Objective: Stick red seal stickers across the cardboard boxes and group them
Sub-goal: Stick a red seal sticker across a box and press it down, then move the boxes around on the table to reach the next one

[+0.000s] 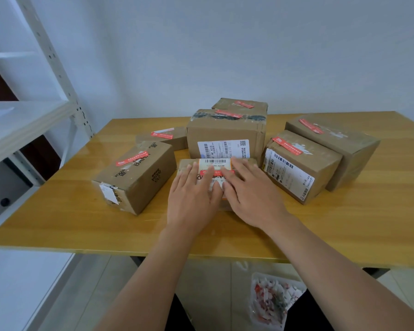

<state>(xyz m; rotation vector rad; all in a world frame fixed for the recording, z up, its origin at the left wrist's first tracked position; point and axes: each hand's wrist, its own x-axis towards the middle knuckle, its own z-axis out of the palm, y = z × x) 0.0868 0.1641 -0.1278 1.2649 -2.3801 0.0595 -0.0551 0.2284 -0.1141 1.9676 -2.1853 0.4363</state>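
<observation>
A small flat cardboard box [189, 164] lies at the table's middle. A red seal sticker [216, 173] runs across its top. My left hand [193, 197] and my right hand [251, 194] both press flat on this box, fingers spread over the sticker. Several other cardboard boxes ring it, each with a red sticker on top: a long box [139, 177] on the left, a tall box [225, 132] behind, a labelled box [299, 166] on the right, and a bigger box [335, 144] at the far right.
The wooden table [81, 223] stands against a pale wall. A white metal shelf rack [29, 111] rises on the left. Below the table's front edge, a white tray [276, 299] holds peeled sticker scraps. A low box [167, 137] and a rear box [239, 105] sit further back.
</observation>
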